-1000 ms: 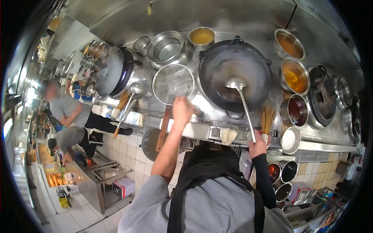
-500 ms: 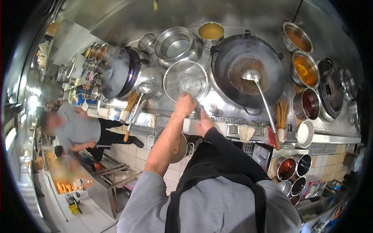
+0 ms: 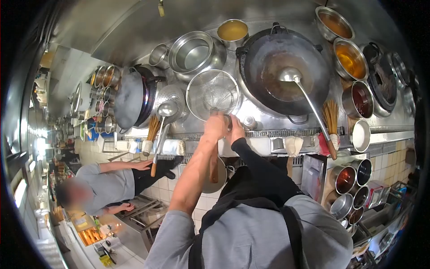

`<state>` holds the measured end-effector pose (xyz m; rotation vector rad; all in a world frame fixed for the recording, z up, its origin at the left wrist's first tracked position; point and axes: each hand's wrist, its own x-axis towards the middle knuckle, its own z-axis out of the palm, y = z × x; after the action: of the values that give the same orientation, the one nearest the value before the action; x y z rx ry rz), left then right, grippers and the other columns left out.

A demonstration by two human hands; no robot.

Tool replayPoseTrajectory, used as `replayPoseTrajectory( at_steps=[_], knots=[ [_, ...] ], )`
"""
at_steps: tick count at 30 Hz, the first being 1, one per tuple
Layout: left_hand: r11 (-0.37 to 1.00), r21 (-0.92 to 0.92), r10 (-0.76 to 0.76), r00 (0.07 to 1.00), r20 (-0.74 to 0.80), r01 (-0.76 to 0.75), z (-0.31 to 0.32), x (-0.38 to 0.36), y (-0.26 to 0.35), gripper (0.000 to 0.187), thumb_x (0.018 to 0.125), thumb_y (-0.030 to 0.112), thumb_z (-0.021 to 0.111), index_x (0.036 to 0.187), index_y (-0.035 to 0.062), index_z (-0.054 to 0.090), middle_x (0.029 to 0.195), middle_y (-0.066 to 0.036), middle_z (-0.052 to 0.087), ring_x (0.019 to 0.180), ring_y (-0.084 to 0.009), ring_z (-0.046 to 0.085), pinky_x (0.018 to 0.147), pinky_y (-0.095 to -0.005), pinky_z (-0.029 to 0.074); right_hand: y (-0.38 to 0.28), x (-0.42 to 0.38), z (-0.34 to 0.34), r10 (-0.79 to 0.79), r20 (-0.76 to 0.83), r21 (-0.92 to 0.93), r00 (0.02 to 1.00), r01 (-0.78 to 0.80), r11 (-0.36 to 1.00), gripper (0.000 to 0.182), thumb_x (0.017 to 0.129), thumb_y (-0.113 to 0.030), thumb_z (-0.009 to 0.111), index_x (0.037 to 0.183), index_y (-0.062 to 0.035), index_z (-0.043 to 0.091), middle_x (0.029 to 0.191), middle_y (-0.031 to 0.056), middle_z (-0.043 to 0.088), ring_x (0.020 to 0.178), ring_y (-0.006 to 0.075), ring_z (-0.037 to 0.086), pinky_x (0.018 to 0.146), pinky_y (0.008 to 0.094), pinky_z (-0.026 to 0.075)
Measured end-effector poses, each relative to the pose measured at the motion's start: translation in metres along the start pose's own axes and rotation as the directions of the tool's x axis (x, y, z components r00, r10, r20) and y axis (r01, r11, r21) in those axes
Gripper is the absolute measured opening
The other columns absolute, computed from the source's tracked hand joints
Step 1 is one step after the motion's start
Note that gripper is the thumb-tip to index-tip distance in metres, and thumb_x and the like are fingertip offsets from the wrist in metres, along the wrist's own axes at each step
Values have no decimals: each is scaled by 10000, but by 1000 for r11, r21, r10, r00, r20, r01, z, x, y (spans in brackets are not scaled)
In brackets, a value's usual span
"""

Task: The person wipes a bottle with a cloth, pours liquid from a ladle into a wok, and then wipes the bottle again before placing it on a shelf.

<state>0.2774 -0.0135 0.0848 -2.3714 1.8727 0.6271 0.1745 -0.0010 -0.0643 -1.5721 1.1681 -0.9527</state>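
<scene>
A round wire-mesh strainer (image 3: 197, 96) lies above the counter's front part, left of the large wok (image 3: 255, 85). My left hand (image 3: 216, 127) is closed round its handle, whose wooden end (image 3: 214, 168) sticks out below the wrist. Thin looped wires (image 3: 219, 96), like a whisk's, show over the mesh. Touching or nearly touching the left hand is my right hand (image 3: 236, 130), its fingers curled at a small dark round thing that I cannot make out. A ladle (image 3: 291, 75) rests in the steaming wok, handle toward me.
Behind the strainer are a steel pot (image 3: 191, 53) and a bowl of yellow liquid (image 3: 233, 31). Another wok (image 3: 130, 98), a perforated skimmer (image 3: 170, 101) and a bamboo brush (image 3: 153, 130) are at left. Sauce bowls (image 3: 350, 60) line the right. A co-worker (image 3: 107, 184) is at far left.
My right hand has come up beside the left and its fingers have curled in. The wooden handle now shows below my left wrist. At left the co-worker has moved lower in view, an arm stretched out.
</scene>
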Motion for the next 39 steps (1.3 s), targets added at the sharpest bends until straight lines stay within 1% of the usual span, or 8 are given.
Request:
replayPoseTrajectory(
  at_steps=[6, 10, 16, 19, 23, 27, 30, 39],
  knots=[
    [971, -72, -225, 972, 66, 229, 10, 11, 4, 638, 800, 237, 838, 1368, 55, 613, 1353, -248, 581, 1281, -431, 588, 1051, -492, 517, 2, 1, -7, 16, 43, -33, 999, -15, 999, 750, 832, -97, 791, 1501, -12, 465, 1465, 242, 553, 1329, 432, 559, 1100, 451, 486],
    [986, -21, 163, 987, 3, -163, 12, 4, -7, 574, 880, 343, 755, 1351, 47, 618, 1352, -240, 579, 1289, -437, 579, 1056, -493, 508, -4, 1, -9, -9, -22, -26, 1000, 8, 1000, 656, 846, -59, 748, 1461, -30, 520, 1379, 228, 618, 1252, 424, 617, 1042, 441, 515],
    [961, -95, -249, 964, 95, 258, 24, 18, 3, 581, 849, 179, 783, 1354, -30, 586, 1372, -239, 572, 1297, -467, 565, 1066, -497, 497, -7, 1, -13, 21, 62, -42, 998, -19, 999, 730, 837, -114, 796, 1486, -1, 480, 1449, 241, 565, 1315, 421, 574, 1083, 445, 500],
    [989, -78, 125, 992, -10, -125, 3, -4, -1, 622, 853, 115, 760, 1398, -63, 522, 1392, -326, 543, 1300, -487, 562, 1067, -507, 494, -6, 3, -15, 25, 64, -58, 998, -22, 998, 776, 844, -143, 810, 1512, 4, 445, 1471, 251, 542, 1318, 428, 573, 1087, 451, 498],
    [980, -197, -92, 949, -301, 32, -5, -22, -17, 521, 888, 119, 716, 1335, -75, 531, 1377, -365, 517, 1298, -512, 552, 1011, -555, 508, -16, 1, -17, 81, 131, -137, 988, -63, 989, 938, 850, -234, 845, 1586, 15, 318, 1532, 274, 471, 1374, 450, 519, 1115, 479, 475],
    [718, -632, -418, 907, -56, 292, -34, -42, -21, 435, 934, 120, 663, 1287, -104, 542, 1329, -394, 586, 1102, -529, 661, 942, -565, 540, -29, -2, -19, 112, 124, -151, 986, -93, 984, 1007, 838, -259, 857, 1616, -4, 271, 1564, 267, 443, 1395, 448, 501, 1120, 477, 471],
    [985, 162, 119, 913, -389, -60, 14, -53, -36, 439, 938, 168, 675, 1269, -91, 550, 1241, -398, 640, 1013, -539, 690, 917, -571, 556, -26, 1, -16, 98, 121, -123, 988, -83, 989, 1019, 834, -262, 857, 1624, -17, 262, 1579, 265, 430, 1398, 444, 502, 1118, 469, 474],
    [965, -198, -203, 968, -148, 173, 33, 6, 3, 593, 949, 408, 692, 1184, -124, 575, 1123, -425, 662, 1016, -543, 681, 923, -556, 549, 2, 5, -1, 57, 80, -40, 995, -54, 998, 811, 871, -236, 785, 1551, -49, 383, 1512, 228, 531, 1332, 429, 567, 1067, 475, 502]
  ],
)
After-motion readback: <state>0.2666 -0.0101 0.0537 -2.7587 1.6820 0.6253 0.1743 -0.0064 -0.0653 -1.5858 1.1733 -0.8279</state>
